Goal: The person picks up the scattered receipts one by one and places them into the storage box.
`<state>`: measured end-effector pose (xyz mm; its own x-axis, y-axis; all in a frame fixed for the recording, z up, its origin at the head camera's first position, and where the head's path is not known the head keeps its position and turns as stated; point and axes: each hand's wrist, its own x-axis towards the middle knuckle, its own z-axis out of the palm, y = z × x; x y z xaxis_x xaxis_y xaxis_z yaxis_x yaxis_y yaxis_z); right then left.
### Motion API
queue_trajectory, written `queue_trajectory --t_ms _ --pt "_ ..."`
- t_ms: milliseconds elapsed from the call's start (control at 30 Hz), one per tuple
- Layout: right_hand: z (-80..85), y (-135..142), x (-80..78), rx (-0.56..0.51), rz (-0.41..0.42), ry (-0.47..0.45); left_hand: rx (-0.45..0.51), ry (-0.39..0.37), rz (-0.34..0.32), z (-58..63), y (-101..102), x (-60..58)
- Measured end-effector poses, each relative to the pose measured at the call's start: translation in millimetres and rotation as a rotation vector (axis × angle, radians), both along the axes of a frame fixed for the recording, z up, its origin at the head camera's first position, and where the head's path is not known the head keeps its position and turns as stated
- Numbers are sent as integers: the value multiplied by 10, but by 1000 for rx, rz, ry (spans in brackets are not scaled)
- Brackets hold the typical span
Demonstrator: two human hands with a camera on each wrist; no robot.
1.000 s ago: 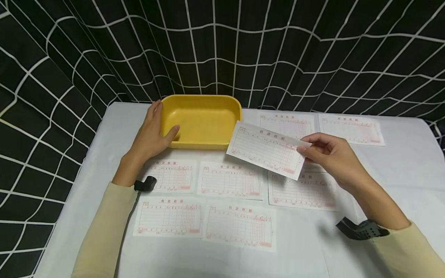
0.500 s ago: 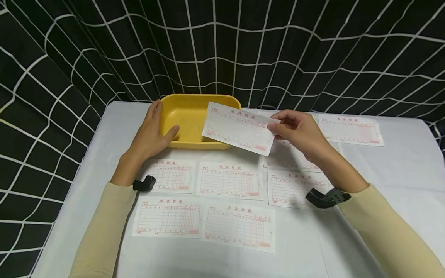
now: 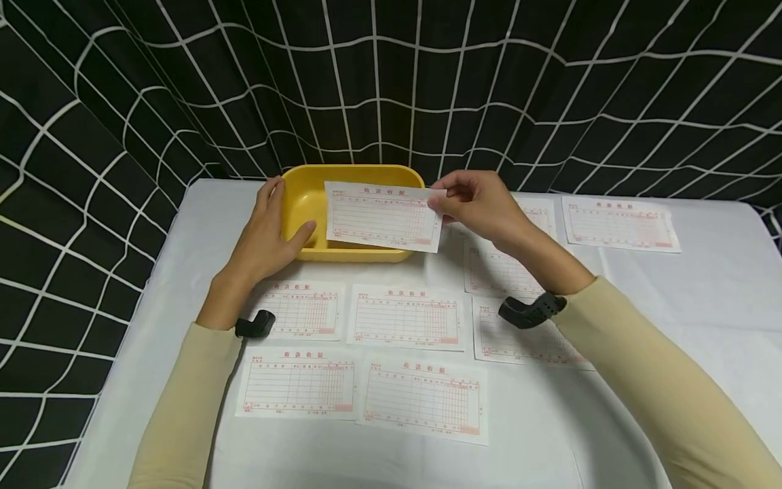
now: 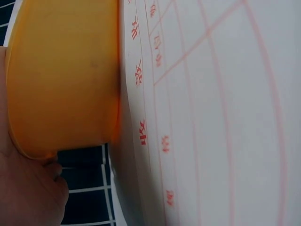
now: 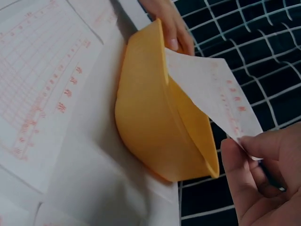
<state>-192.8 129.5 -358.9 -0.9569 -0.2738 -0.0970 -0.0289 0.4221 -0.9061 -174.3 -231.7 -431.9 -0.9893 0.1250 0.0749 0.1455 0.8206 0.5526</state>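
Note:
A yellow plastic basin stands at the back of the table. My left hand grips its left end, thumb over the rim and fingers along the outside; the left wrist view shows the fingers at the rim. My right hand pinches a white receipt slip with red print by its right edge, between thumb and fingers. The slip overlaps the basin's opening in the head view. From the right wrist, the slip shows tilted over the rim, its far end close to the left hand.
More receipt slips lie flat on the white tablecloth: two at the front, including one slip, and several behind them. Another slip lies at the back right. A black curtain with white grid lines hangs behind the table.
My right hand has carried the slip leftward and away from me, from above the other slips to over the basin, and the slip has turned nearly level. My left hand has stayed on the basin.

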Motion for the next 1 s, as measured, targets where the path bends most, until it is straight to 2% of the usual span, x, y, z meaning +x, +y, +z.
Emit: queue_trajectory --t_ms 167,333,467,567,767,1000 --pt "-14 -151 -112 4 14 12 11 9 -15 2 -3 -8" --pt "-22 -308 -165 64 21 38 -2 21 -33 6 2 -25" --pt "-34 -443 -195 128 44 101 -13 13 -17 21 3 -14" --pt "-51 -496 -214 135 55 175 -9 13 -12 24 0 -8" --pt "-88 -428 -180 104 35 296 3 18 -16 14 -10 -8" --pt "-100 -193 -12 164 50 298 12 23 -13 -6 -5 -7"
